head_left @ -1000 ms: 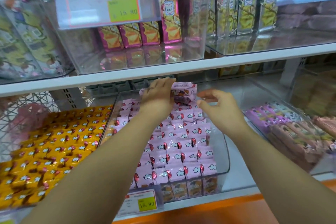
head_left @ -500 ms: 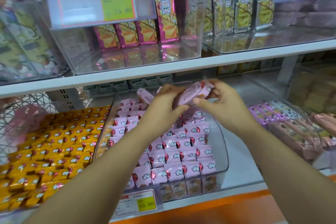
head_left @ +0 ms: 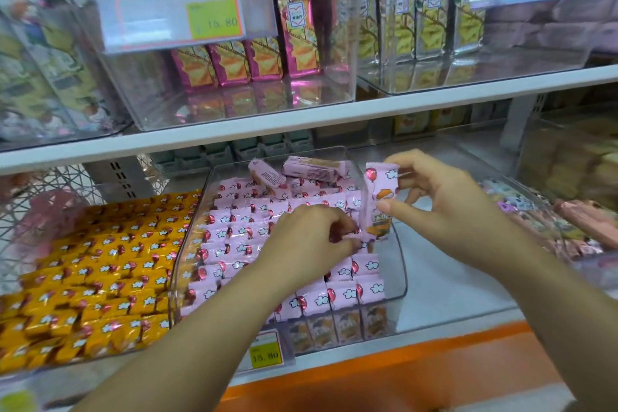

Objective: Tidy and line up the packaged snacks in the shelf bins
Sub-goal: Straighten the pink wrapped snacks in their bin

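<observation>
A clear plastic bin (head_left: pixel 399 264) on the lower shelf holds rows of pink snack packs (head_left: pixel 234 244) standing upright. My right hand (head_left: pixel 444 207) pinches one pink pack (head_left: pixel 379 201) upright over the bin's right side, thumb at its lower part and fingers at its top. My left hand (head_left: pixel 307 241) lies on the rows in the middle of the bin, its fingers curled onto the packs at the foot of the held one. Two loose pink packs (head_left: pixel 312 170) lie flat on top of the rows at the back.
A bin of yellow packs (head_left: pixel 83 278) stands to the left, a bin with purple and pink packs (head_left: pixel 551 221) to the right. The upper shelf (head_left: pixel 301 124) overhangs with clear bins of tall boxes. A price tag (head_left: pixel 266 356) hangs on the pink bin's front.
My right hand has carried the pink pack from the back of the bin forward and turned it upright. My left hand let go of it and dropped onto the rows.
</observation>
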`<state>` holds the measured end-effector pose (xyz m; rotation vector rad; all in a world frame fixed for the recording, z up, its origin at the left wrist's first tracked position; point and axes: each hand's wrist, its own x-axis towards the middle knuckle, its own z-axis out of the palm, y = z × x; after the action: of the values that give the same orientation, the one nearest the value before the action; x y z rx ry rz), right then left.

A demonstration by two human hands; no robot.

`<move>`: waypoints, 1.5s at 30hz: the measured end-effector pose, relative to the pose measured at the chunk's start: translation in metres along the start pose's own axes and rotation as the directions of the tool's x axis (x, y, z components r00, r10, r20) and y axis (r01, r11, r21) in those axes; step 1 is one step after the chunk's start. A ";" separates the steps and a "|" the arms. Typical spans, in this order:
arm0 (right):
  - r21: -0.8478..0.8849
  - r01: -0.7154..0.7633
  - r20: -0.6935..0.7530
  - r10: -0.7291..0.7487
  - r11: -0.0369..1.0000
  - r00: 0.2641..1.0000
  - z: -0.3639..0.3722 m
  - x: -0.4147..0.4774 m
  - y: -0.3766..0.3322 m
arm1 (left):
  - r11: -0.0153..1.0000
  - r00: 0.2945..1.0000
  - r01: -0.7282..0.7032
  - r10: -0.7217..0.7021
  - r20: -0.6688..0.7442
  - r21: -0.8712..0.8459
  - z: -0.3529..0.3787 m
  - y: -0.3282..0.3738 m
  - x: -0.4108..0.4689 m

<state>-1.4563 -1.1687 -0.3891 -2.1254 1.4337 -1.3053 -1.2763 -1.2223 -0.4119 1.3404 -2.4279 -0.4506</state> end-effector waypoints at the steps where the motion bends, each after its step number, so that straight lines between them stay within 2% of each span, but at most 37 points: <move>1: -0.029 0.000 0.007 0.000 1.000 1.000 0.000 0.001 -0.001 | 0.998 1.000 -0.002 0.002 -0.004 0.059 0.001 0.002 0.001; 4: -0.101 -0.030 0.093 0.039 0.994 0.995 0.000 0.003 -0.001 | 0.989 1.000 0.016 -0.015 -0.009 0.147 0.000 0.002 0.002; 7: -0.240 -0.067 0.217 0.121 0.969 0.969 0.005 0.005 0.002 | 0.991 0.999 0.034 -0.035 0.004 0.128 -0.002 -0.004 0.000; 10: -0.541 -0.004 0.230 0.152 0.841 0.961 0.012 0.010 0.005 | 0.997 0.999 0.043 -0.042 -0.016 0.070 0.000 -0.007 -0.003; 12: -0.659 0.018 0.227 0.176 0.752 0.958 0.014 0.013 0.000 | 0.997 0.999 0.030 -0.027 -0.045 0.070 0.001 -0.006 -0.003; 18: -0.732 0.034 0.299 0.276 0.680 0.913 0.028 0.007 -0.002 | 0.999 0.993 -0.017 0.020 -0.117 0.032 0.008 -0.007 -0.006; 21: -0.732 0.033 0.344 0.328 0.681 0.880 0.031 0.008 0.004 | 1.000 0.998 -0.003 0.005 -0.066 0.025 0.006 -0.006 -0.003; 24: -0.653 -0.020 0.334 0.311 0.757 0.890 0.028 0.006 0.007 | 0.992 0.999 0.051 -0.053 -0.013 -0.113 -0.001 -0.010 -0.001; 26: -0.562 -0.092 0.287 0.299 0.822 0.910 0.026 0.006 0.009 | 0.971 0.988 0.092 -0.115 -0.099 -0.219 -0.008 -0.018 0.002; 28: -0.468 -0.150 0.207 0.273 0.871 0.939 0.025 0.008 0.013 | 0.978 0.946 0.134 -0.174 -0.272 -0.159 -0.014 -0.032 0.008; 30: -0.376 -0.190 0.138 0.257 0.907 0.956 0.025 0.009 0.018 | 0.975 0.913 0.220 -0.198 -0.357 0.021 -0.019 -0.047 0.016; 32: -0.341 -0.198 0.116 0.250 0.919 0.961 0.027 0.010 0.020 | 0.939 0.925 0.298 -0.238 -0.296 0.175 -0.021 -0.055 0.024; 35: -0.307 -0.207 0.112 0.252 0.929 0.961 0.029 0.010 0.023 | 0.917 0.949 0.293 -0.245 -0.198 0.271 -0.021 -0.060 0.036; 39: -0.287 -0.214 0.126 0.258 0.934 0.958 0.029 0.010 0.024 | 0.942 0.955 0.237 -0.181 -0.235 0.238 -0.023 -0.066 0.050; 45: -0.290 -0.202 0.118 0.244 0.935 0.962 0.028 0.009 0.025 | 0.970 0.946 0.209 -0.167 -0.279 0.127 -0.028 -0.070 0.048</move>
<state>-1.4484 -1.1951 -0.4155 -2.0932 1.8161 -0.8822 -1.2355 -1.3017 -0.4098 1.5953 -2.1601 -0.1155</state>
